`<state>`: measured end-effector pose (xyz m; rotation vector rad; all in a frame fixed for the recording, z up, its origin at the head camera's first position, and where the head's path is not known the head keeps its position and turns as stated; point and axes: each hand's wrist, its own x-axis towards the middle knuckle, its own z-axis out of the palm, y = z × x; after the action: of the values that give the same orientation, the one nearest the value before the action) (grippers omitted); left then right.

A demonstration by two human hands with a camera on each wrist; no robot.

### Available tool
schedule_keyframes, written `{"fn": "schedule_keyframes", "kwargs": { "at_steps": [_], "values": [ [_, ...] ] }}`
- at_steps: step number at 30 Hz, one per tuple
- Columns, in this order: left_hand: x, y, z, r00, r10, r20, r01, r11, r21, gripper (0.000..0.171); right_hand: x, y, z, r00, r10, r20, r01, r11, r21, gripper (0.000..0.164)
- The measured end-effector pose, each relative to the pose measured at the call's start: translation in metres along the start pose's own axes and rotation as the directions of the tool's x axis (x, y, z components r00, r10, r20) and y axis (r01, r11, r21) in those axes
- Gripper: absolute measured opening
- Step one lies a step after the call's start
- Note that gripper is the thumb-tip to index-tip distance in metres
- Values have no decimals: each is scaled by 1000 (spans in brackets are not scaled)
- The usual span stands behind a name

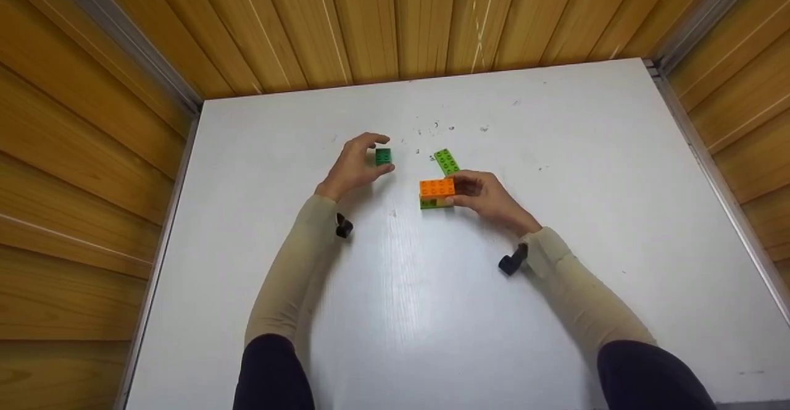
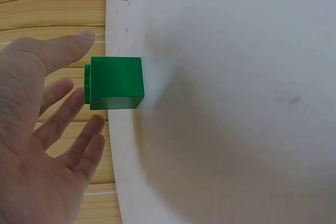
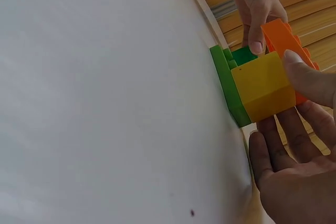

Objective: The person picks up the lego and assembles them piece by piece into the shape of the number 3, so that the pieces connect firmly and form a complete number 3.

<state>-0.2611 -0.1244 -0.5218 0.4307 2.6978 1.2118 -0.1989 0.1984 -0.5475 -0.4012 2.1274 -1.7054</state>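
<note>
A dark green toy brick (image 2: 116, 82) with studs on top stands on the white table. My left hand (image 1: 356, 164) curves around it with thumb and fingers spread; in the left wrist view there are gaps between them and the brick. To the right stands a brick stack: a light green plate (image 3: 229, 85) at the bottom, a yellow brick (image 3: 265, 85) and an orange brick (image 1: 436, 187) on top. My right hand (image 1: 490, 199) grips this stack at its right end, thumb in front and fingers behind, partly hidden.
A loose light green studded plate (image 1: 445, 161) lies just behind the stack, its near end by my right hand. The white table (image 1: 395, 311) has small dark marks toward the back. Wood-patterned walls (image 1: 426, 21) rise at the back and both sides.
</note>
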Motion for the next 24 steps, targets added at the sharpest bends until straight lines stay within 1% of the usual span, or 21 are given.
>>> {"fn": "schedule_keyframes", "kwargs": {
  "at_steps": [4, 8, 12, 18, 24],
  "values": [
    [-3, -6, 1, 1000, -18, 0, 18, 999, -46, 63, 2, 1, -1, 999, -22, 37, 22, 1000, 12, 45],
    [-3, -11, 4, 999, -43, -6, 42, 996, -82, 62, 3, 3, -2, 997, -48, 54, 48, 999, 3, 43],
    [-4, -16, 8, 999, -41, -20, 39, 994, -101, 61, 3, 5, -3, 996, -60, 64, 60, 998, 6, 43],
    [-2, -25, 13, 999, -24, -48, 17, 990, -139, 59, 4, 6, -2, 997, -24, 73, 21, 999, 42, 46],
    [-1, -28, 18, 996, -25, -83, 10, 986, -168, 52, 5, 6, -5, 996, 14, 87, -17, 999, 33, 47]
  ]
}}
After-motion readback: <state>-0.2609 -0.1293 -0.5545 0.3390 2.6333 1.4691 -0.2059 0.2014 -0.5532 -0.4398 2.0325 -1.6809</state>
